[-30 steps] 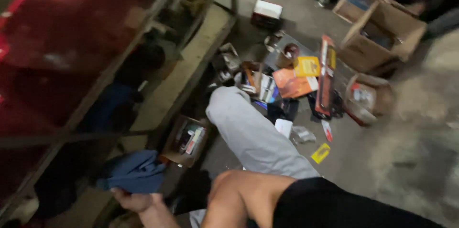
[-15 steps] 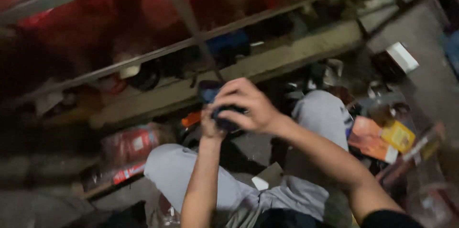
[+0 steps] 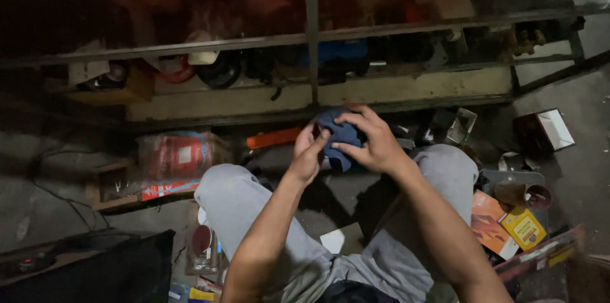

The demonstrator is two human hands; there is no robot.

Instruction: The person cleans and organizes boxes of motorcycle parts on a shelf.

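Both hands are on the blue cloth [image 3: 342,136], held up in front of you over the gap between your knees. Left hand [image 3: 309,154] pinches its near-left edge; right hand [image 3: 375,141] wraps over the top and right side, fingers curled around the bundle. So the grip is closed on the cloth from both sides, nothing loose hanging that I can make out. Light is poor, so the cloth may be wrapped around something small; can't confirm.

To work it well:
- Keep the left pinch as the anchor and let the right do the turning or folding. Two moving hands on a soft wad just bunch it.
- Keep the bundle above your lap [image 3: 305,239]; a drop there is easy to recover.
- Keep your wrists at this height so the cloth stays in the light.

Below and right of the grip, the floor [image 3: 584,163] is cluttered: a yellow box [image 3: 524,227], an orange packet [image 3: 488,223], a dark round cup [image 3: 537,196]. Below and left, a red-wrapped package [image 3: 178,160]. Just beyond the grip, an orange tool [image 3: 273,138] lies on the floor.

Farther out, the metal shelf rack [image 3: 311,36] crosses the view, with a white open box [image 3: 546,128] out right. Don't let the cloth snag the rack's upright.
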